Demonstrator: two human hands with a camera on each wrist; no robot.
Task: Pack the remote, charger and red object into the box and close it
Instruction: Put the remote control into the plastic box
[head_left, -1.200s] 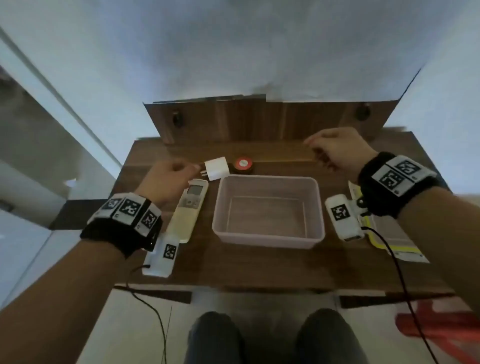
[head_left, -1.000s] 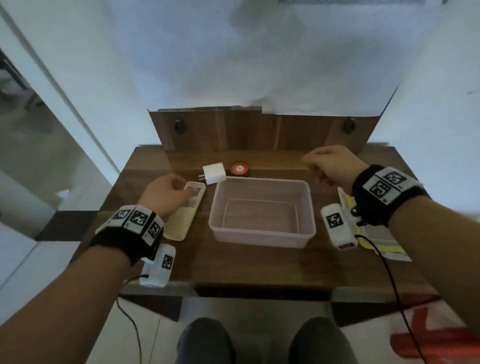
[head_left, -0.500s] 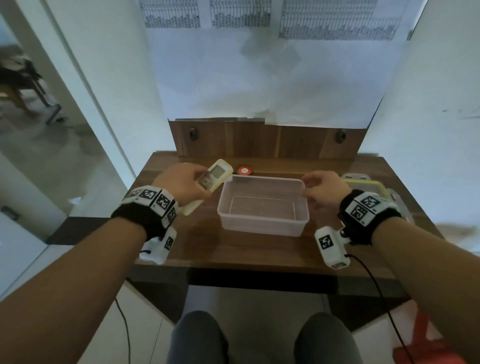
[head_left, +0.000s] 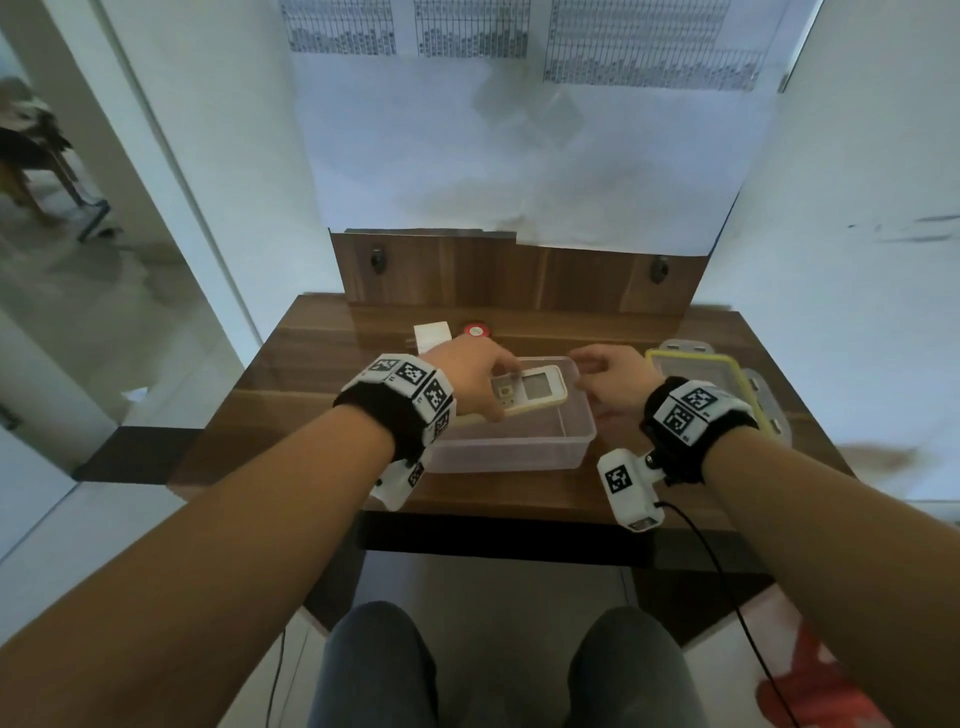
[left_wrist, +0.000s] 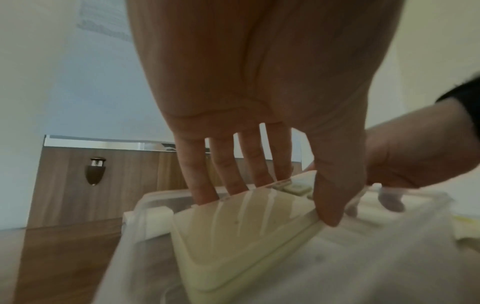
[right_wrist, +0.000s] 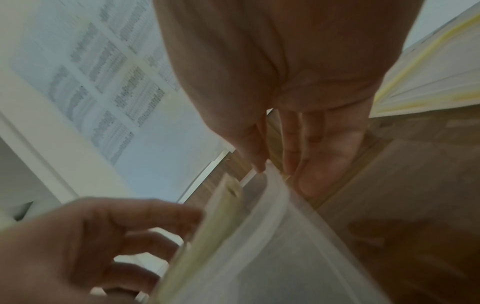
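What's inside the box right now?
Only the remote, held by the left hand and angled into the box. Charger and red object sit behind it. The hand hides the floor's left end.

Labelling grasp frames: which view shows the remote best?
Head view: the remote shows its screen and buttons, held by the left hand over the box. Left wrist view shows only its blurred lower end between thumb and fingers. Right wrist view catches just a thin edge above the box rim.

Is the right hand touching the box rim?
Touching. The right wrist view shows the right hand with thumb and fingers either side of the clear box rim, pinching it at the far corner.
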